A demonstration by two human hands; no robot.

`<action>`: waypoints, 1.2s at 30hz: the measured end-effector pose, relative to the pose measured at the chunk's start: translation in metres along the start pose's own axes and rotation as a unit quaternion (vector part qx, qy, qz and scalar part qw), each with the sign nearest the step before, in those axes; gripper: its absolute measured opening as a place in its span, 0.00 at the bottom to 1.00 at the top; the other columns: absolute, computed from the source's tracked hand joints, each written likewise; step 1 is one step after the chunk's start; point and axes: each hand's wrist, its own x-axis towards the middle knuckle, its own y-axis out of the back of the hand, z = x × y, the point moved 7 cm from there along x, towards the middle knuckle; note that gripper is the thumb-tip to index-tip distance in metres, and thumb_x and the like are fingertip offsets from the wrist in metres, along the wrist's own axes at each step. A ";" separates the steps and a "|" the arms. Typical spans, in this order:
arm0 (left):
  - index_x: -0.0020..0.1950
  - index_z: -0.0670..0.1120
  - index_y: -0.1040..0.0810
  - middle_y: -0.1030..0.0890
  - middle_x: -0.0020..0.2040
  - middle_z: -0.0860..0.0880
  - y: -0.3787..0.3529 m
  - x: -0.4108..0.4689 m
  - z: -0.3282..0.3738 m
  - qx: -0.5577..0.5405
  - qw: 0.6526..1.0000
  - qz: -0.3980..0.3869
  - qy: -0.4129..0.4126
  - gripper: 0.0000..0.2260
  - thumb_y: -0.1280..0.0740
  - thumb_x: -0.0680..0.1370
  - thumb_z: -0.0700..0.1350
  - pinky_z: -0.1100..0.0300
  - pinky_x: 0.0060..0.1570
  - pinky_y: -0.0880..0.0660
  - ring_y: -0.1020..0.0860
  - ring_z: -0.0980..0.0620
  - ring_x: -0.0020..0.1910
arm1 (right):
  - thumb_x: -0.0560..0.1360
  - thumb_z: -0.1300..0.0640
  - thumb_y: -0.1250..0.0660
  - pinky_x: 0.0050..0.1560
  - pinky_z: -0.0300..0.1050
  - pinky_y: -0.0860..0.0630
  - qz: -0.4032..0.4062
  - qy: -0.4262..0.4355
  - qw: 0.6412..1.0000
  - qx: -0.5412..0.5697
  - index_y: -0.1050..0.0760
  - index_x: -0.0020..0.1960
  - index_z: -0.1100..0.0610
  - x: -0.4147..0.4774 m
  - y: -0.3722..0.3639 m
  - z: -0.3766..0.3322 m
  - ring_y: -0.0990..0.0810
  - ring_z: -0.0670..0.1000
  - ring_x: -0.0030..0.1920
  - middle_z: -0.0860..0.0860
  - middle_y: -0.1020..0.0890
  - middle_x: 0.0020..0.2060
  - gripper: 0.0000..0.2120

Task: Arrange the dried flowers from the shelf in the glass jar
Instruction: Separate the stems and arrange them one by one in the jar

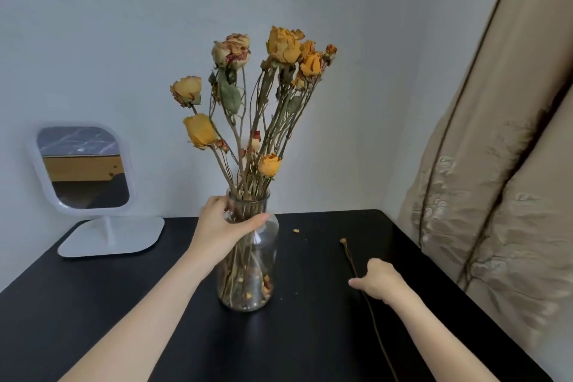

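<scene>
A clear glass jar (259, 260) stands upright in the middle of the black table (124, 304). It holds a bunch of dried yellow and reddish roses (283, 46) whose stems fan out above the rim. My left hand (223, 223) grips the jar at its neck, thumb across the front. A single thin dried stem (348, 253) with a small orange bud lies on the table to the right of the jar. My right hand (379, 285) is down on this stem near its middle, fingers curled over it and thumb pointing left.
A white standing mirror (83, 164) sits at the table's back left. A beige embroidered curtain (496, 164) hangs along the right edge of the table. A small petal crumb (296, 230) lies behind the jar. A pale wall is close behind.
</scene>
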 end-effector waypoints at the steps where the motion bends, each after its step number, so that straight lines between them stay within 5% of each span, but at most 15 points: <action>1: 0.44 0.56 0.26 0.27 0.50 0.56 0.000 0.000 -0.001 -0.006 1.000 -0.006 0.002 0.16 0.25 0.62 0.59 0.57 0.53 0.28 0.26 0.56 0.53 | 0.74 0.48 0.33 0.47 0.45 0.23 -0.005 -0.004 1.000 -0.002 0.31 0.50 0.58 0.001 -0.003 0.002 0.23 0.52 0.48 0.51 0.26 0.44 0.14; 8: 0.50 0.62 0.29 0.23 0.53 0.61 -0.001 0.001 -0.006 -0.053 0.998 -0.032 0.016 0.21 0.25 0.62 0.58 0.55 0.59 0.30 0.26 0.57 0.56 | 0.76 0.54 0.36 0.48 0.44 0.23 -0.012 -0.027 1.000 0.000 0.33 0.48 0.57 0.006 -0.009 0.002 0.23 0.54 0.51 0.52 0.28 0.45 0.08; 13: 0.53 0.62 0.31 0.26 0.50 0.66 -0.001 0.002 -0.008 -0.047 0.999 -0.023 0.016 0.23 0.26 0.63 0.59 0.62 0.54 0.33 0.28 0.65 0.50 | 0.77 0.59 0.40 0.41 0.42 0.27 -0.029 -0.026 0.999 -0.008 0.34 0.48 0.58 0.005 -0.010 -0.004 0.25 0.52 0.45 0.53 0.28 0.42 0.04; 18: 0.57 0.63 0.34 0.29 0.48 0.69 -0.002 0.002 -0.010 -0.044 0.999 -0.023 0.021 0.24 0.26 0.66 0.58 0.63 0.52 0.34 0.30 0.69 0.45 | 0.77 0.56 0.37 0.37 0.38 0.30 0.045 0.094 0.988 0.113 0.27 0.45 0.56 -0.010 0.026 -0.035 0.24 0.47 0.40 0.51 0.21 0.41 0.05; 21: 0.58 0.63 0.35 0.29 0.49 0.69 -0.003 0.002 -0.009 -0.051 0.998 -0.025 0.021 0.25 0.27 0.66 0.58 0.66 0.49 0.34 0.30 0.69 0.45 | 0.78 0.55 0.38 0.32 0.34 0.33 0.111 0.217 0.946 0.215 0.26 0.44 0.54 -0.039 0.072 -0.071 0.26 0.42 0.34 0.47 0.23 0.35 0.05; 29: 0.57 0.64 0.35 0.29 0.50 0.68 -0.004 -0.001 -0.009 -0.061 0.997 -0.030 0.027 0.24 0.27 0.66 0.57 0.61 0.54 0.35 0.30 0.67 0.46 | 0.79 0.60 0.43 0.32 0.34 0.33 0.237 0.455 0.747 0.422 0.32 0.41 0.48 -0.141 0.164 -0.140 0.30 0.45 0.31 0.47 0.28 0.32 0.10; 36: 0.58 0.62 0.35 0.29 0.51 0.66 -0.004 -0.002 -0.005 -0.059 0.998 -0.024 0.019 0.24 0.27 0.67 0.56 0.62 0.54 0.35 0.31 0.64 0.51 | 0.80 0.60 0.44 0.32 0.39 0.33 0.304 0.510 0.697 0.402 0.35 0.44 0.48 -0.170 0.184 -0.170 0.31 0.47 0.34 0.48 0.28 0.35 0.09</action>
